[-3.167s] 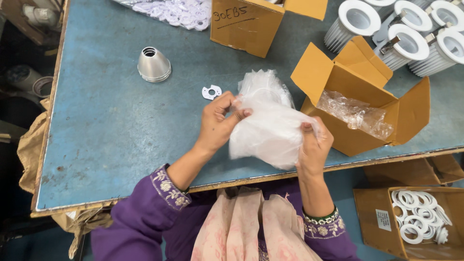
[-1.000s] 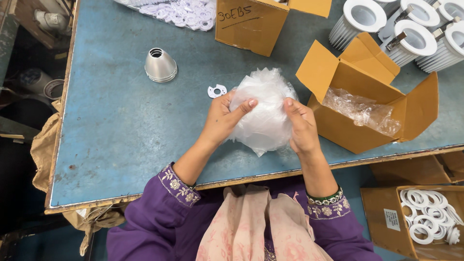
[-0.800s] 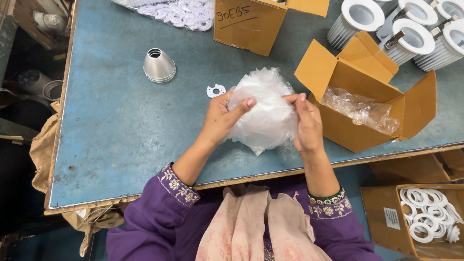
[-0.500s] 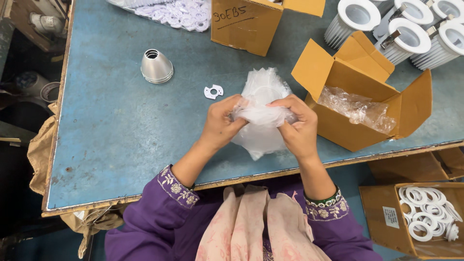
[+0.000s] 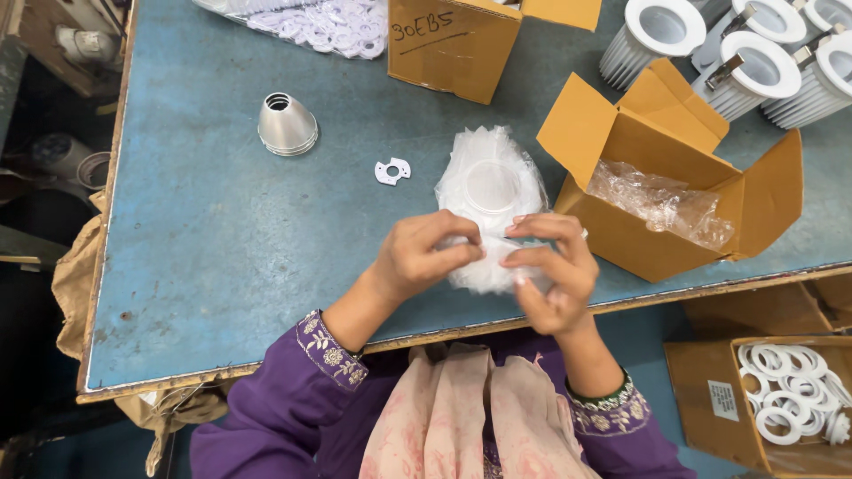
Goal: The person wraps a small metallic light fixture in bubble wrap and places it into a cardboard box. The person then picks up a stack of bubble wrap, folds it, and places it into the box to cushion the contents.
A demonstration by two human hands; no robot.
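Blue table [image 5: 222, 239], tan cardboard box [image 5: 657, 160], white clear bag [image 5: 493, 191], purple embroidered sleeves [image 5: 293, 390].

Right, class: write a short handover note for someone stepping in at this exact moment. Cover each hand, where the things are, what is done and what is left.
Left hand: pinching the near end of the white plastic bag.
Right hand: pinching the same end, fingertips close to the left's.
Things: the bag lies on the blue table with a clear round disc showing inside. The open cardboard box beside it holds crinkled clear wrap. A metal cone and a small white flat part lie apart.
Done: bag gathered at its near end.
Left: nothing has been drawn out of the bag.
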